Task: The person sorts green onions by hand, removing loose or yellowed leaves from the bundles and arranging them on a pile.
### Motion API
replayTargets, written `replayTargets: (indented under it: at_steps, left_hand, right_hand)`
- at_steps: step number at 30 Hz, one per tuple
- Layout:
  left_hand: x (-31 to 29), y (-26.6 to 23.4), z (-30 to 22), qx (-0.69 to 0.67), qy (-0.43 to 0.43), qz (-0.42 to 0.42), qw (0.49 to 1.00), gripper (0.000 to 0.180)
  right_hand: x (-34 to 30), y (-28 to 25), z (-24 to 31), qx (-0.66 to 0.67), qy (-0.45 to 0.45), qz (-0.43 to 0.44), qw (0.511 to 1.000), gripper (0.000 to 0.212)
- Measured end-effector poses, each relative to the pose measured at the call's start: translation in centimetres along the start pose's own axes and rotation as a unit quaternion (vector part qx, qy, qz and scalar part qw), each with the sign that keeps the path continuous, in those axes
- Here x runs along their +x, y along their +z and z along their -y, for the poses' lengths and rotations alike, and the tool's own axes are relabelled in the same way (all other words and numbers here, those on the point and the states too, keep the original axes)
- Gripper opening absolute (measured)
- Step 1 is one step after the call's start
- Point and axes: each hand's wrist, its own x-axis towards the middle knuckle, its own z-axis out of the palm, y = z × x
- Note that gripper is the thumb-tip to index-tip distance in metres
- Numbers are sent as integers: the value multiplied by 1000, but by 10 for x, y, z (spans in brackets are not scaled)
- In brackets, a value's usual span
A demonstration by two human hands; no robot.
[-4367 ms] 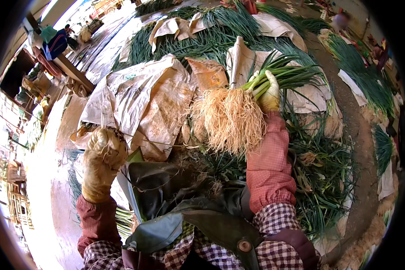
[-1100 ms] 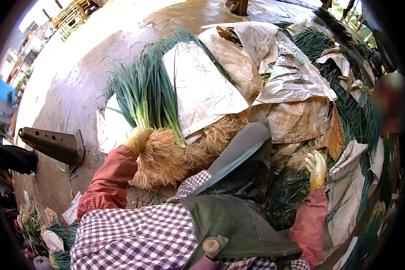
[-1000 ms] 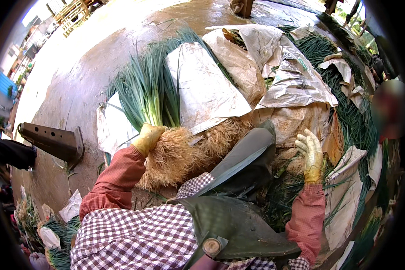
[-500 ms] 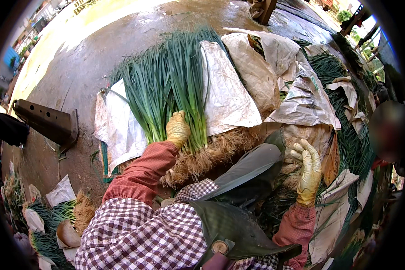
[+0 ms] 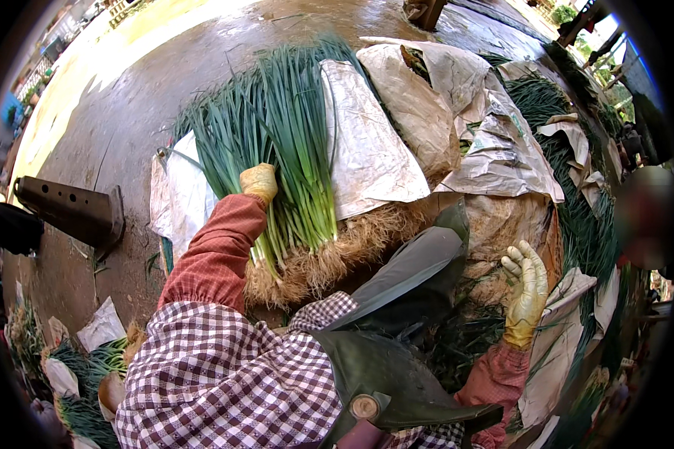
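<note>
A big bundle of green onions [image 5: 298, 176] lies in front of me, its dark leaves pointing away and its pale stems toward me. Their tangled, straw-coloured roots [image 5: 314, 268] face my knees. My left hand [image 5: 258, 182], in a yellowish glove, is closed on stems at the bundle's left part; its fingertips are hidden among the stalks. To the right, my right hand [image 5: 525, 290], in a similar glove, is raised with its fingers apart and nothing in it. White sheets [image 5: 367, 146] cover the onions on the bundle's right side and lie under its left.
Crumpled, dirty sacking [image 5: 494, 153] covers a pile at the right, with more green leaves [image 5: 547, 112] beyond it. A dark metal post with holes [image 5: 71, 209] lies at the left on the wet floor [image 5: 157, 75]. More onions [image 5: 90, 374] lie at lower left.
My left hand has shifted left across the bundle, its fingers now sunk among the stems. My right hand has dropped slightly and stays open. The whole view has moved a little.
</note>
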Motion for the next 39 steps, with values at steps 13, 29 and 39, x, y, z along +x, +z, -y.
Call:
replayTargets:
  at_steps: [13,29,39]
  left_hand:
    - [6,-150,92,-458,11,-402,793,18]
    - [-41,38,-10,-57,208,10,976,7]
    - [-82,-97,12,-442,210,-2,872,21]
  right_hand:
    - [-6,-67,-23,90,19,-30,995,33]
    - [-33,-81,-40,62,67,-76,993,34]
    - [-30,-65,-39,10,62,-105,992,31]
